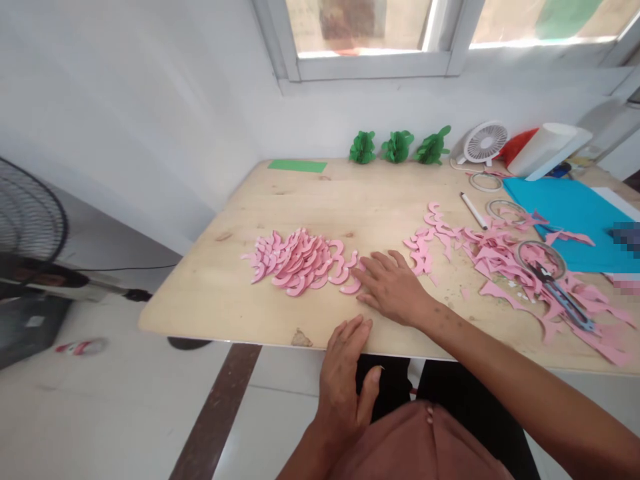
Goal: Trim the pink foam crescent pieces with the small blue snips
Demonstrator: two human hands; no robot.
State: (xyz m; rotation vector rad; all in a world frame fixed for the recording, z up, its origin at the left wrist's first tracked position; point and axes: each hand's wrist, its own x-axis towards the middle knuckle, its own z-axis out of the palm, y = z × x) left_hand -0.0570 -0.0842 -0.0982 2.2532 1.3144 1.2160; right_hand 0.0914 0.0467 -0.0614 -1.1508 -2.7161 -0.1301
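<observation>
My right hand lies palm down on the wooden table, fingers stretched to the left. Its fingertips touch the right end of a heap of curved pink paper pieces, several of which show pale tips. At the front edge of the table rests my left hand, fingers extended and thumb apart, holding nothing. A looser group of curved pink pieces sits to the right of my right hand. What lies under my right palm is hidden.
Pink paper scraps spread over the right side, with a blue-handled cutting tool and tape rolls among them. A white pen, blue sheet, green paper shapes, green strip and small white fan are farther back.
</observation>
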